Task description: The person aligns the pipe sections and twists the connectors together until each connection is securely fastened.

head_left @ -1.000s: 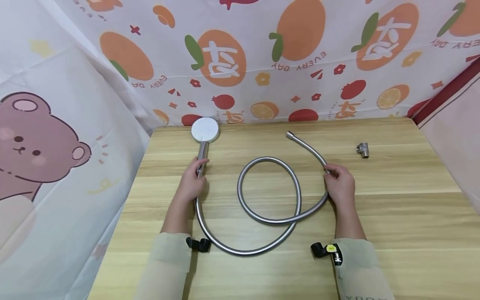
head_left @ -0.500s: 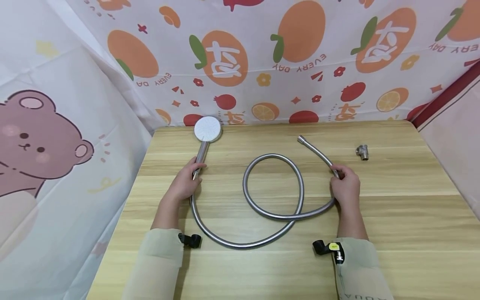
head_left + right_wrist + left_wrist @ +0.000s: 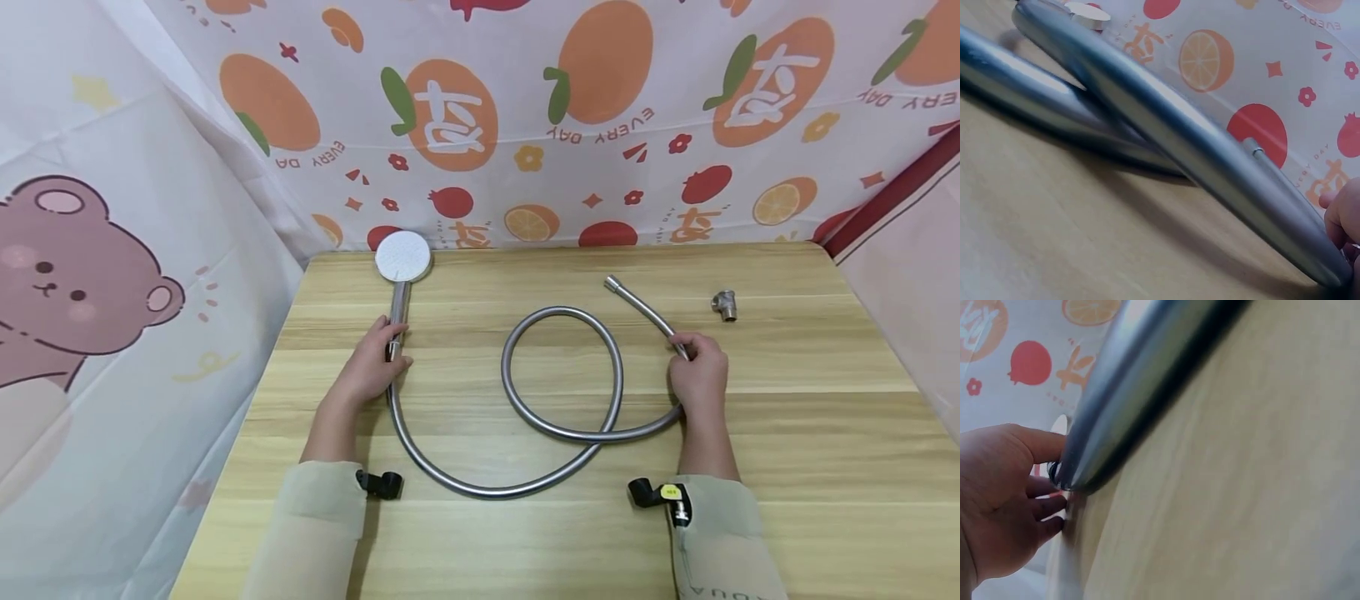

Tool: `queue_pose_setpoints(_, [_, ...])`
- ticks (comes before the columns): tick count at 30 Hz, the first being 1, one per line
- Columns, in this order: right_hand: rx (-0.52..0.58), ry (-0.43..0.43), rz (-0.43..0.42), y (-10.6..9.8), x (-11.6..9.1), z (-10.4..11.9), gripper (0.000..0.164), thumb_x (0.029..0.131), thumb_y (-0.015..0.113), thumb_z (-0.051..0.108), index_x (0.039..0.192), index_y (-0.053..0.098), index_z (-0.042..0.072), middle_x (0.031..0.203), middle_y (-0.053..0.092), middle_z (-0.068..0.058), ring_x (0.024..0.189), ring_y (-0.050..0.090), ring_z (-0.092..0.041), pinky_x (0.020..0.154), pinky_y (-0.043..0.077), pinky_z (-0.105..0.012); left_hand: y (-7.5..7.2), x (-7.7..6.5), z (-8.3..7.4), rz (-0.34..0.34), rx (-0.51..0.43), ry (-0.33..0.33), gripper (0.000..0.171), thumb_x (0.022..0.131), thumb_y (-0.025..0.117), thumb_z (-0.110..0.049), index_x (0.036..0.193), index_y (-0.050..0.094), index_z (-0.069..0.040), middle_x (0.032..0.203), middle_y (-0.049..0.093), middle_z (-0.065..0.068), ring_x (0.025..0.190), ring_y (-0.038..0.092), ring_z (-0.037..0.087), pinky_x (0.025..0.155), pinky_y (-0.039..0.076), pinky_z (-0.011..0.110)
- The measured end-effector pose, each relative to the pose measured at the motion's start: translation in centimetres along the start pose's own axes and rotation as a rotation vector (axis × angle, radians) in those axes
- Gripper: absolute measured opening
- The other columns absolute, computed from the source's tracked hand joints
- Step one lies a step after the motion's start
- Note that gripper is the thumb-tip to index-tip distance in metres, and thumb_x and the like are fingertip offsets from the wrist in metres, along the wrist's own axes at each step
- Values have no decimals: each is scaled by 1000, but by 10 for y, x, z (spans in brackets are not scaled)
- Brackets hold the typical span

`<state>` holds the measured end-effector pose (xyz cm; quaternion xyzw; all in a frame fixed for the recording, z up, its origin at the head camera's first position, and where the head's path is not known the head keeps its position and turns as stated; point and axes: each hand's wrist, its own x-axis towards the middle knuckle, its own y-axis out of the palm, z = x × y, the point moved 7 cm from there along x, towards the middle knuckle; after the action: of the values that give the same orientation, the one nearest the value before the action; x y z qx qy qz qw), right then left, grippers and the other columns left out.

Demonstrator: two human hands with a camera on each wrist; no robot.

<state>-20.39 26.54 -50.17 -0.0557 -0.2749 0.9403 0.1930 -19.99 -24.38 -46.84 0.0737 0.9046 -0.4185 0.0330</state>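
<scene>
A round-faced hand shower [image 3: 403, 257] lies near the table's back left, its chrome handle pointing toward me. My left hand [image 3: 367, 364] grips the lower handle where the hose joins; in the left wrist view that hand [image 3: 1004, 500] has thumb and fingers around the joint. From there a silver shower hose [image 3: 491, 492] runs across the table, crosses itself in one loop, and reaches my right hand [image 3: 701, 375]. The right hand pinches the hose a little before its free end [image 3: 613, 284], which points to the back. In the right wrist view the hose [image 3: 1197, 150] crosses close to the camera.
A small metal T-shaped fitting [image 3: 725, 305] lies at the back right, beyond the right hand. Everything rests on a wood-grain table [image 3: 810, 467]. A fruit-print cloth [image 3: 517, 92] hangs along the back edge, and a bear-print cloth [image 3: 187, 275] hangs at the left.
My right hand has shifted right, drawing the hose's free end and loop rightward. My left hand has moved slightly left and still holds the hand shower, whose head ends a little further left.
</scene>
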Motion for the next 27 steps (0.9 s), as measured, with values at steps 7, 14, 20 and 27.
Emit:
queue_pose_setpoints(7, [-2, 5, -28, 4, -3, 4, 41, 80, 50, -11, 112, 70, 4, 113, 58, -18, 100, 53, -31, 81, 40, -33, -2, -9, -21, -32, 44, 4, 59, 92, 68, -15, 144, 43, 1, 155, 22, 31, 142, 24, 49, 113, 28, 61])
queue_pose_setpoints(14, [-7, 34, -29, 1, -5, 5, 47, 82, 48, -10, 120, 68, 8, 118, 61, -19, 106, 55, -33, 86, 43, -38, 29, -12, -92, -61, 29, 161, 52, 93, 68, -18, 138, 50, 0, 142, 47, 23, 134, 40, 41, 115, 27, 57])
queue_pose_setpoints(20, [-11, 47, -22, 4, -5, 3, 45, 81, 50, -10, 117, 69, 9, 115, 65, -19, 105, 58, -33, 88, 44, -41, 94, -4, -135, 55, -110, 237, 45, 94, 67, -18, 135, 55, -5, 138, 57, 12, 132, 48, 30, 118, 26, 49])
queue_pose_setpoints(27, [-79, -23, -34, 12, -7, 10, 30, 85, 60, -2, 111, 71, 8, 111, 66, -17, 103, 54, -36, 88, 40, -45, 137, -3, -154, 94, -120, 302, 37, 96, 64, -20, 130, 60, -7, 134, 61, 9, 134, 49, 25, 122, 15, 47])
